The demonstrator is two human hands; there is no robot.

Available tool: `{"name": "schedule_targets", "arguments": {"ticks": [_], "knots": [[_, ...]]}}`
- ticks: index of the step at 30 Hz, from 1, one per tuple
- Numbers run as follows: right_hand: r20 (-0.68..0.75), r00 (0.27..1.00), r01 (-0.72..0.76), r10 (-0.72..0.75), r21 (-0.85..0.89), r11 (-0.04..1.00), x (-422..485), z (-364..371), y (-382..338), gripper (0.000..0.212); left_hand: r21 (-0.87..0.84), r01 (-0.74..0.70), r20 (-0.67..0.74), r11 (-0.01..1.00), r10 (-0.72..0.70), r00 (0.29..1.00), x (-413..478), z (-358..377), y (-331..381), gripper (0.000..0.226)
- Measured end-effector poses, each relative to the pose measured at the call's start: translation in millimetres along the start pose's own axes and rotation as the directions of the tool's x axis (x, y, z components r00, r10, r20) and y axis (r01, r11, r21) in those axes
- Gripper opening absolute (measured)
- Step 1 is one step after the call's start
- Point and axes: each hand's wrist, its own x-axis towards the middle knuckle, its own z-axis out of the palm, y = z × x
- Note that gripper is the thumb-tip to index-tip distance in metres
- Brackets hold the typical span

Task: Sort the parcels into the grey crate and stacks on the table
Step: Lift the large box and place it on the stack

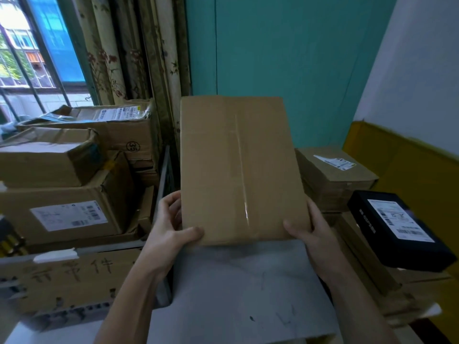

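A plain brown cardboard parcel [238, 167] sealed with clear tape is held up in front of me, its broad face towards the camera. My left hand [171, 224] grips its lower left corner, thumb on the front face. My right hand [306, 227] grips the lower right corner the same way. Below the parcel lies the grey table surface [238, 289]. To the left, several labelled cardboard parcels [64, 209] are piled in a grey crate [104, 249] whose front bears a cardboard sign with handwritten characters.
On the right stand a stack of brown boxes [332, 180] with a white label on top and a black box [400, 229] with a shipping label on another stack. Curtains and a barred window are at the back left, a teal wall behind.
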Motion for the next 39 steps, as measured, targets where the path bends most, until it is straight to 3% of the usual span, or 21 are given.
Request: {"name": "schedule_targets", "arguments": {"ticks": [2, 4, 14, 18, 22, 26, 31, 35, 39], "knots": [[0.060, 0.998, -0.006, 0.009, -0.046, 0.999, -2, 0, 12, 0.090, 0.049, 0.014, 0.020, 0.999, -0.015, 1.000, -4, -1, -13, 0.114], [0.051, 0.998, -0.021, 0.024, -0.070, 0.997, -5, -2, 21, 0.089, 0.065, 0.044, 0.027, 0.997, -0.046, 0.999, -8, 0, -23, 0.122], [0.046, 0.994, -0.099, 0.103, -0.082, 0.992, -18, -23, 38, 0.098, 0.168, 0.031, 0.117, 0.985, -0.051, 0.992, -7, 9, -41, 0.124], [0.057, 0.993, -0.099, 0.108, -0.141, 0.985, -24, -28, 41, 0.092, 0.202, 0.077, -0.008, 0.976, -0.077, 0.997, -5, 18, -35, 0.114], [-0.086, 0.996, -0.052, 0.029, -0.287, 0.957, -30, -21, 37, 0.078, 0.315, 0.117, -0.142, 0.942, -0.075, 0.987, -4, 34, -28, 0.086], [-0.115, 0.993, -0.020, -0.026, -0.384, 0.923, -30, -19, 35, 0.098, 0.304, 0.099, -0.189, 0.948, -0.041, 0.981, -6, 42, -29, 0.069], [-0.099, 0.995, -0.038, -0.005, -0.430, 0.902, -29, -20, 36, 0.099, 0.271, 0.017, -0.142, 0.963, 0.023, 0.990, -8, 42, -30, 0.094], [-0.064, 0.997, -0.057, 0.030, -0.486, 0.872, -32, -12, 43, 0.132, 0.411, -0.081, -0.056, 0.908, 0.114, 0.992, -14, 47, -33, 0.134], [-0.141, 0.989, -0.024, -0.052, -0.488, 0.872, -31, -2, 39, 0.136, 0.357, -0.053, -0.146, 0.932, 0.111, 0.983, -22, 49, -38, 0.134]]}}
